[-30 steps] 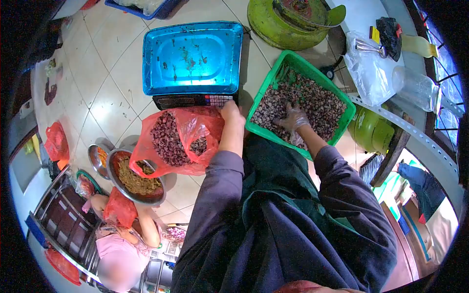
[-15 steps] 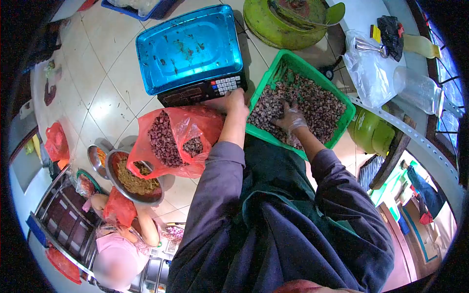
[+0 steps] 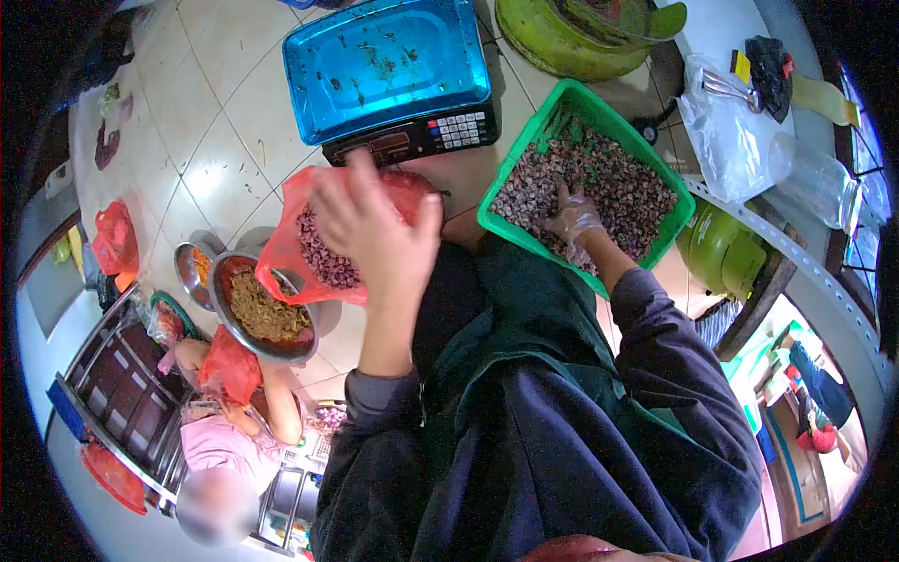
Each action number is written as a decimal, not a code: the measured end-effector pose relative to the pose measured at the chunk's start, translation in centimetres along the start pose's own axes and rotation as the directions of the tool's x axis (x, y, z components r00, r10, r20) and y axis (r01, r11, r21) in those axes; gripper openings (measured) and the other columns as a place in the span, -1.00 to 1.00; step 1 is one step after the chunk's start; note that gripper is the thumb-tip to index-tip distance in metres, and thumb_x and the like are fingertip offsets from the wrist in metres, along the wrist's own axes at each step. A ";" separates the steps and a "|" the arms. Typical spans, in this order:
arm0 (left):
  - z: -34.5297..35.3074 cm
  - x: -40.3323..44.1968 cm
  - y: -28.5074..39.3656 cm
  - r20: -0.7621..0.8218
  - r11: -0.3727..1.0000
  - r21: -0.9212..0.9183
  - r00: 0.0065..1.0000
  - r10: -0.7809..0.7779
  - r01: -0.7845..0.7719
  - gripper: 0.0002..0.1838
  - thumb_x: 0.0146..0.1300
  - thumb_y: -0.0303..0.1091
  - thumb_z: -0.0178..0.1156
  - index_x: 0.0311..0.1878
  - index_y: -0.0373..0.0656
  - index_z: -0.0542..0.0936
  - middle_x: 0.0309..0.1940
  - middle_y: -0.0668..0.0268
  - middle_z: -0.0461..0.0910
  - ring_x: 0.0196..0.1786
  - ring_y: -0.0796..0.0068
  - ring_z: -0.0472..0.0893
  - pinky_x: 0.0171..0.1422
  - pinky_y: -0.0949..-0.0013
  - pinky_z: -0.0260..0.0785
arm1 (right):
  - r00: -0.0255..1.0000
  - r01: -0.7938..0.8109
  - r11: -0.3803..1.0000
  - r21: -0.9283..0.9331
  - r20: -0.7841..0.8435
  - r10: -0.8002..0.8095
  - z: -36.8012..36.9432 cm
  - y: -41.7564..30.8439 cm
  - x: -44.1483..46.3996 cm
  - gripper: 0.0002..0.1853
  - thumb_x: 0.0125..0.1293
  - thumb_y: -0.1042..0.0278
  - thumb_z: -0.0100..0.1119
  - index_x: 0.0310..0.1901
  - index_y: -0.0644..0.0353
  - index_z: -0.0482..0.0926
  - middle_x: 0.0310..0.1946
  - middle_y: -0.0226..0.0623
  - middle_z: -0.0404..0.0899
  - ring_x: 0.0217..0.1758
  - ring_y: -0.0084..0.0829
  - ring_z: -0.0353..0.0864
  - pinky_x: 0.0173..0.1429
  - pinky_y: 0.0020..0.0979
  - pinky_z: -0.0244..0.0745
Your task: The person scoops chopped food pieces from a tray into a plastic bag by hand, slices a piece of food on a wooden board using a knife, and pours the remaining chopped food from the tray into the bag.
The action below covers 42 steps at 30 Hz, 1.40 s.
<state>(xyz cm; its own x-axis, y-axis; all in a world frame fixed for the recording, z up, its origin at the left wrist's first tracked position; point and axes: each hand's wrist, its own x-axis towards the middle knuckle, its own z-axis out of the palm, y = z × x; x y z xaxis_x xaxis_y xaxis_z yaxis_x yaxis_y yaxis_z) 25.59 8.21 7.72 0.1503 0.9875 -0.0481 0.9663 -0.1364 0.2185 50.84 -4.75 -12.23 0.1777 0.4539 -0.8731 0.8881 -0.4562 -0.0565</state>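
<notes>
My left hand (image 3: 384, 229) is raised over the red plastic bag (image 3: 290, 211). It is open, with fingers apart and nothing in it, slightly blurred. Dark purple-brown small pieces (image 3: 323, 258) show inside the bag, which my hand partly covers. My right hand (image 3: 574, 225), in a clear plastic glove, rests among similar small pieces (image 3: 623, 183) in the green basket (image 3: 686, 208). Its fingers look spread, with the tips partly sunk in the pieces. Behind the bag is a digital scale (image 3: 459, 131) with a blue tray (image 3: 384, 70) on top, dotted with bits of residue.
Left of the bag are a metal bowl of brownish shreds (image 3: 267, 309) and a smaller metal bowl (image 3: 192, 276). A person in pink (image 3: 225, 445) works at lower left. Green gas cylinders (image 3: 585, 37) and a metal shelf edge (image 3: 787, 248) flank the basket.
My left hand has left the scale's keypad and lifted back over the red bag, its fingers spreading. My right hand stays in the basket. The view has shifted slightly.
</notes>
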 end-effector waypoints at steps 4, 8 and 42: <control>6.1 -3.2 -8.4 -0.071 0.943 -0.278 0.975 -0.213 0.185 -0.17 0.13 -0.03 0.31 0.35 -0.23 0.18 0.26 -0.10 0.30 0.32 -0.02 0.30 0.31 -0.08 0.18 | 0.999 0.003 1.000 0.010 -0.044 -0.002 0.8 0.4 0.0 0.20 -0.04 -0.42 0.24 0.49 0.02 -0.18 0.37 0.32 0.04 0.33 0.15 0.30 0.35 -0.17 0.31; 6.5 -4.1 -8.0 0.632 0.373 -0.677 0.761 -0.148 0.635 -0.63 0.34 -0.19 0.11 0.07 -0.21 0.33 -0.41 0.30 0.46 -0.38 0.47 0.46 -0.23 0.26 0.38 | 0.995 0.099 0.991 0.094 -0.030 -0.097 -0.3 1.5 -0.8 0.17 -0.04 -0.38 0.26 0.48 0.04 -0.12 0.35 0.29 0.12 0.35 0.15 0.27 0.40 -0.18 0.24; 2.6 -1.0 5.8 0.446 -0.059 -0.892 0.893 0.059 0.449 -0.81 0.34 -0.23 0.05 -0.29 -0.15 0.45 -0.55 0.36 0.42 -0.44 0.55 0.44 -0.32 0.34 0.34 | 0.844 0.500 0.848 -0.177 -0.120 -0.522 3.2 9.1 6.4 -0.41 0.01 0.36 0.24 0.18 -0.04 0.47 0.26 -0.21 0.40 0.30 -0.11 0.38 0.38 -0.22 0.27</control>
<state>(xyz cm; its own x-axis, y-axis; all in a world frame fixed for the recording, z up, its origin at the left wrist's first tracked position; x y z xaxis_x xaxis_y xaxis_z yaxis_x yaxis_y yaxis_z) 31.63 6.22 6.52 0.2843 0.8386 -0.4647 -0.1758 0.5221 0.8346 58.68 -8.42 -19.85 -0.2631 0.7135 -0.6493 0.9170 -0.0243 -0.3982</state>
